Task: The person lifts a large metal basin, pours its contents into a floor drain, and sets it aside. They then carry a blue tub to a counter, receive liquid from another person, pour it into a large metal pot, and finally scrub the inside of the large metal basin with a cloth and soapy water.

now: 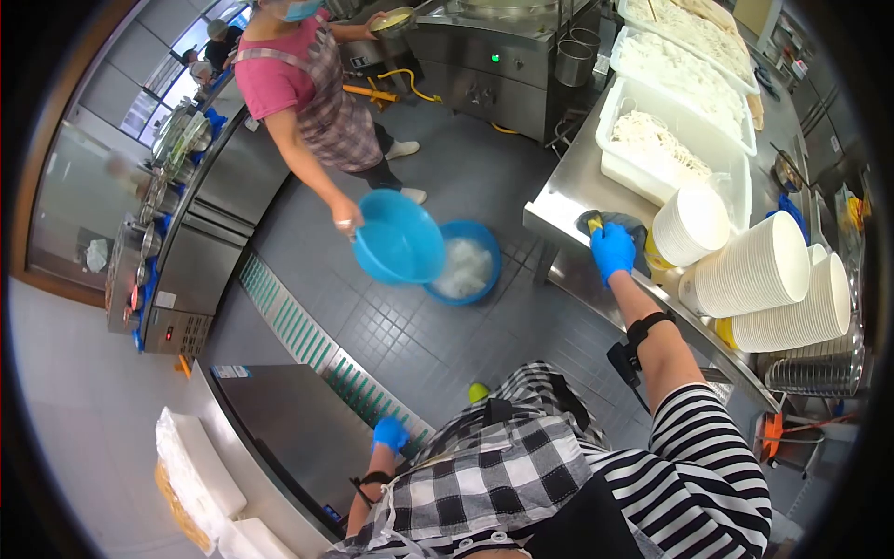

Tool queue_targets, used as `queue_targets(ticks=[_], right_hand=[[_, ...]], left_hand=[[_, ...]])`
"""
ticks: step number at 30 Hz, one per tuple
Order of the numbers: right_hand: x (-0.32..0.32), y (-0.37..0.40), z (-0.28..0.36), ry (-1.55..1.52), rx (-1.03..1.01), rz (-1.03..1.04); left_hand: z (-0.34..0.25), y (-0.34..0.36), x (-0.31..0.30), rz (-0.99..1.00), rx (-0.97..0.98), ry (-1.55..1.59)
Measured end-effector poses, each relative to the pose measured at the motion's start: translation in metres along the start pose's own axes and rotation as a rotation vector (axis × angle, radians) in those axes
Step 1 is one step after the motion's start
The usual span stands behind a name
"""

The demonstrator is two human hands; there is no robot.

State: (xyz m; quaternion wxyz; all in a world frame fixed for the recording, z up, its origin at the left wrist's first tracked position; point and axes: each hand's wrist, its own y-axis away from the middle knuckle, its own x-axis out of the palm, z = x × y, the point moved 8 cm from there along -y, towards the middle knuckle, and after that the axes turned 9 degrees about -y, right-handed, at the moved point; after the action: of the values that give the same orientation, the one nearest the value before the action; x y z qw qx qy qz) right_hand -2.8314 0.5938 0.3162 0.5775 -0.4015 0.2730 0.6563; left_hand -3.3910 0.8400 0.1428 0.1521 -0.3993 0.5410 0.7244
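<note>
Grey bundle (639, 229) at table's (579, 177) left edge: probably soft, light; grab a fold. Can't tell if my right fingers (602, 235) or left fingers (387, 427) pinch or spread.

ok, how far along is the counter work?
Looks done: noodles in white bins, paper bowls stacked. In hand: right hand on a dark item at the counter edge, grip unclear; left hand lowered, nothing visible in it. Left: can't say for sure; no bowl visibly filled, nearest bin only part full.

Co-worker (321, 112) w/ blue basin (399, 238), drain grate (293, 326) on flr (372, 321) nearby.
</note>
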Motion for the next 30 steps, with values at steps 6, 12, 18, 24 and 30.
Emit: queue_targets(ticks=[6,12,18,24,30], right_hand=[[0.0,0.004,0.003,0.024,0.0,0.022],[0.002,0.001,-0.003,0.01,0.015,0.026],[0.002,0.002,-0.004,-0.006,0.02,0.016],[-0.001,0.003,-0.001,-0.012,0.033,0.037],[0.0,0.003,-0.003,-0.014,0.061,0.045]], left_hand=[[0.046,0.044,0.219,-0.043,-0.153,0.369],[0.055,0.048,0.16,-0.119,-0.336,0.374],[0.063,0.035,0.077,-0.287,-0.35,0.476],[0.064,0.025,0.079,-0.227,-0.345,0.426],[0.073,0.015,0.111,-0.115,-0.368,0.368]])
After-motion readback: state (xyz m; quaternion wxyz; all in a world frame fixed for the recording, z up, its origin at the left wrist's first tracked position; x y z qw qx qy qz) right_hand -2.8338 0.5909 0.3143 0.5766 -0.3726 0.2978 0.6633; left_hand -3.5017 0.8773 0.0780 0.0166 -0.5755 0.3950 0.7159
